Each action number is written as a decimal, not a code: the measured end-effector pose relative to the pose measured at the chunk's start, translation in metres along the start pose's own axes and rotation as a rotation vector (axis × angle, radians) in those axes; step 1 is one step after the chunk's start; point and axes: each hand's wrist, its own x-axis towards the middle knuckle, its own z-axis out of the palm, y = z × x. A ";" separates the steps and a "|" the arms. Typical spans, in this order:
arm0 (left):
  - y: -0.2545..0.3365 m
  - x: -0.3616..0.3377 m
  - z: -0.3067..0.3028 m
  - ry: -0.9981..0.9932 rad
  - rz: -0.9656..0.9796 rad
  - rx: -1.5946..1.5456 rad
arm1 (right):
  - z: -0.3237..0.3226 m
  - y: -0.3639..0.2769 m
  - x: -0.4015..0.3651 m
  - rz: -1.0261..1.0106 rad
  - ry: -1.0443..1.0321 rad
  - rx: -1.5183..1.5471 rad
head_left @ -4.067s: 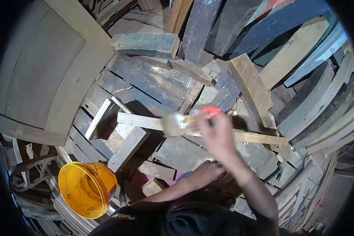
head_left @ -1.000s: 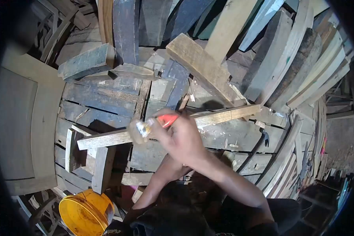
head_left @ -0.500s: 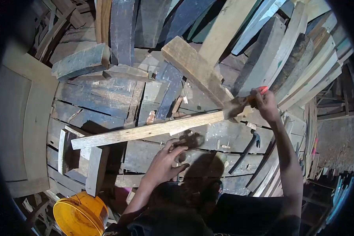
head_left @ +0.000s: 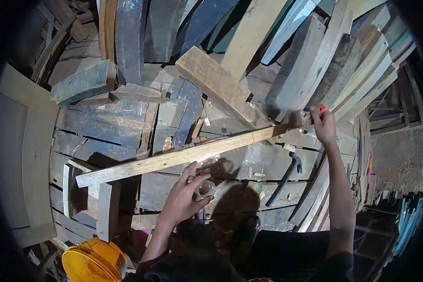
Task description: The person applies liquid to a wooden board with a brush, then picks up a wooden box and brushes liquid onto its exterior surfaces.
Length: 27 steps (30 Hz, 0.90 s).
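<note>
A long pale wooden plank (head_left: 174, 158) lies slantwise across the middle, its left end on a small wooden frame (head_left: 105, 207). My right hand (head_left: 325, 129) is closed on a paintbrush (head_left: 296, 119) with a red handle end; the bristle end is blurred, just past the plank's right end. My left hand (head_left: 179, 199) curls its fingers round a small clear cup (head_left: 205, 189), below the plank's middle. What the cup contains I cannot make out. A thick rough wooden block (head_left: 216, 84) slants down to the plank's right part.
A hammer (head_left: 286, 181) lies on the boards at right. A yellow bucket (head_left: 94, 258) stands at lower left, near a panelled door (head_left: 37, 155). Timber lengths (head_left: 310, 70) lean along the back and right. A short grey wood block (head_left: 84, 83) rests at upper left.
My right hand and the brush have moved right, off the plank's end. The cup in my left hand shows more clearly now. The whole view has shifted slightly.
</note>
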 end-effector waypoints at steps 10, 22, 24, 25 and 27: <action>0.005 0.009 -0.001 -0.027 -0.070 0.016 | 0.036 -0.109 -0.060 -0.429 -0.233 -0.163; 0.002 0.004 -0.008 -0.033 -0.066 0.048 | 0.029 -0.032 -0.018 0.140 -0.212 0.485; -0.002 0.003 -0.006 -0.028 -0.052 0.072 | 0.016 -0.013 -0.009 0.186 -0.161 0.404; -0.004 0.002 -0.005 -0.031 -0.046 0.078 | 0.012 -0.001 -0.003 0.135 -0.132 0.265; -0.002 0.003 -0.005 -0.048 -0.029 0.090 | 0.008 0.000 0.002 0.031 -0.110 0.015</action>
